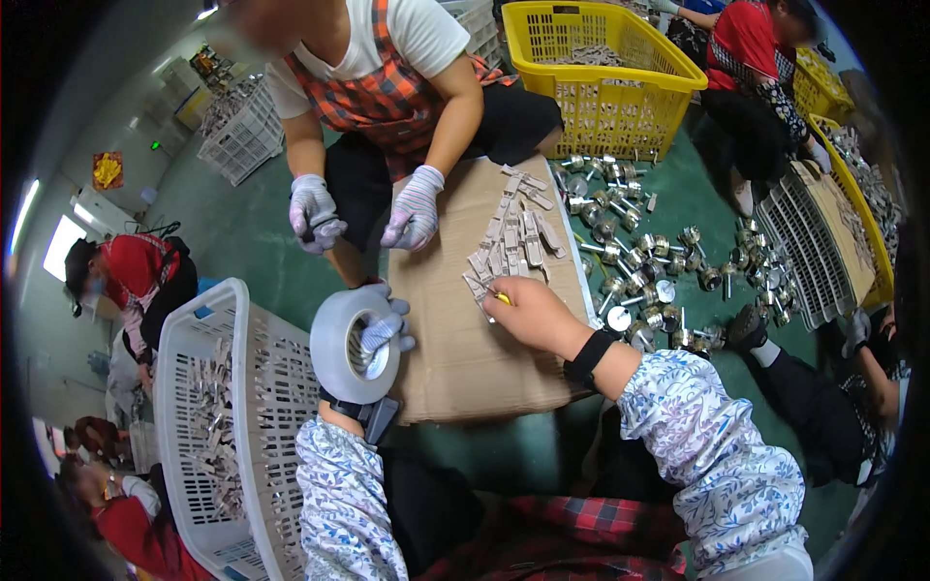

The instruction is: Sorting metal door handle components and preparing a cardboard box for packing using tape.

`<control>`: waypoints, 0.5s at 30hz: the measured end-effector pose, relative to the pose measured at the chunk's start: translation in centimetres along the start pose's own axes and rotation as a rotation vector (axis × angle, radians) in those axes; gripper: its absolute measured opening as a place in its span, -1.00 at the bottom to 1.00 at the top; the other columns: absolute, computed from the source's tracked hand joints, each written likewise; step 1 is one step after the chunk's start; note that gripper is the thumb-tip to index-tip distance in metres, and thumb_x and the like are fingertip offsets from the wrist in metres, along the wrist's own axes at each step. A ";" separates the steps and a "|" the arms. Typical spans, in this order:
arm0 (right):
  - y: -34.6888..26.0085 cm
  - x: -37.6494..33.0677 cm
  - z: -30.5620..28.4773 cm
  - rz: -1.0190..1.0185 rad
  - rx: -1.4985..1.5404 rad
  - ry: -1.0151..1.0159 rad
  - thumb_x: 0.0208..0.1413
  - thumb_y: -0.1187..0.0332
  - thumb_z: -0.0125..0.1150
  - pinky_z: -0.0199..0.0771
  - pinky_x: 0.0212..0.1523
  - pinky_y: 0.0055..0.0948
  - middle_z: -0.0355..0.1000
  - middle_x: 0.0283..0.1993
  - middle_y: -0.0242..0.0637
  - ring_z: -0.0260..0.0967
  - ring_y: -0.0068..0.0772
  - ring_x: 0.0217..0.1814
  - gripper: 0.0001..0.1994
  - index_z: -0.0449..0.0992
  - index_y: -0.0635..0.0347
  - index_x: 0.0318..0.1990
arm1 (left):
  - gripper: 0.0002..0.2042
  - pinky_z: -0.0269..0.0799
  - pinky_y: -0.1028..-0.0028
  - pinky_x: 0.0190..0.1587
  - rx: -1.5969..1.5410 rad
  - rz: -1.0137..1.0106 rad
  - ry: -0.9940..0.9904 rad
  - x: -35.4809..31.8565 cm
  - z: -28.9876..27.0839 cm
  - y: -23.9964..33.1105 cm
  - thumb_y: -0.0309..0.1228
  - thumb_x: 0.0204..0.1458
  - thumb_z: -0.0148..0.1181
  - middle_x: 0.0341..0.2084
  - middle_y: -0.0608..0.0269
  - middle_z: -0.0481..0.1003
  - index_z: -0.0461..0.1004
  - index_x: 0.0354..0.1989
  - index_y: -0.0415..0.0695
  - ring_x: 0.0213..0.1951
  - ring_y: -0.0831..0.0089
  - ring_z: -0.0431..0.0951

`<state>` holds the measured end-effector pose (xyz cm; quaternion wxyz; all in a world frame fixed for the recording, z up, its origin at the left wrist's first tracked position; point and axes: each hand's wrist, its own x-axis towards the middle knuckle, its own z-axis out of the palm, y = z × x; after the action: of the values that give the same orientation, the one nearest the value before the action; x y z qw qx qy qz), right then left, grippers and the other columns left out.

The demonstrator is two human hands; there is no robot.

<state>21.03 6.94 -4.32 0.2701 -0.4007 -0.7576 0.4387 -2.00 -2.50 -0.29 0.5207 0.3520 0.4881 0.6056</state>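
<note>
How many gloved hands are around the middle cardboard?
3: the opposite worker's right hand and left hand, both by the far left of the cardboard, and the camera wearer's left hand, partly hidden by the tape roll. The wearer's right hand is bare.

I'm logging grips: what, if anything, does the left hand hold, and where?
The left hand holds the clear roll by its ring, at the hole.

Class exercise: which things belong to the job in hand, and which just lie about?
Job:
- grey parts
- cardboard beneath
- small yellow item in right hand
- clear tape roll around left hand
- near white basket, probably

Lying about, apparently:
- round metal pieces
- large yellow basket, further off
</note>
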 end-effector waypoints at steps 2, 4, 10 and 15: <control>-0.5 -0.3 0.5 -0.027 0.001 0.012 0.10 0.22 0.05 0.37 -0.16 -0.09 0.45 -0.28 0.08 0.39 0.14 -0.21 -0.73 0.49 0.29 -0.30 | -0.51 0.55 0.44 -0.32 0.010 -0.078 -0.026 -1.1 -0.7 -0.2 -0.51 -0.05 0.30 -0.23 0.11 0.48 0.29 0.09 -0.19 -0.32 0.39 0.51; -1.7 -0.6 0.9 -0.052 -0.016 0.017 0.10 0.22 0.06 0.37 -0.17 -0.09 0.45 -0.29 0.07 0.39 0.13 -0.21 -0.73 0.48 0.29 -0.31 | -0.56 0.56 0.44 -0.28 0.044 -0.121 -0.030 -2.8 -1.7 -0.1 -0.53 -0.03 0.28 -0.23 0.14 0.48 0.32 0.06 -0.18 -0.28 0.39 0.53; -1.9 -2.2 1.0 -0.107 -0.060 0.021 0.09 0.23 0.07 0.37 -0.17 -0.10 0.44 -0.31 0.03 0.38 0.11 -0.22 -0.74 0.48 0.29 -0.34 | -0.63 0.50 0.46 -0.24 0.102 -0.205 -0.055 -7.3 -1.5 -1.6 -0.42 0.05 0.23 -0.31 0.17 0.44 0.29 -0.01 -0.27 -0.29 0.40 0.50; -3.7 -3.1 1.8 -0.096 -0.068 -0.042 0.09 0.24 0.07 0.36 -0.19 -0.11 0.44 -0.32 0.03 0.38 0.10 -0.23 -0.75 0.47 0.29 -0.35 | -0.78 0.43 0.50 -0.26 -0.042 -0.198 -0.079 -10.8 -4.5 -4.3 -0.41 0.12 0.11 -0.39 0.25 0.40 0.33 -0.13 -0.25 -0.33 0.50 0.45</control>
<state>19.92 2.38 -2.10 0.2612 -0.3635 -0.7960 0.4075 -2.66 -14.11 -4.75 0.6041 0.3145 0.4868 0.5470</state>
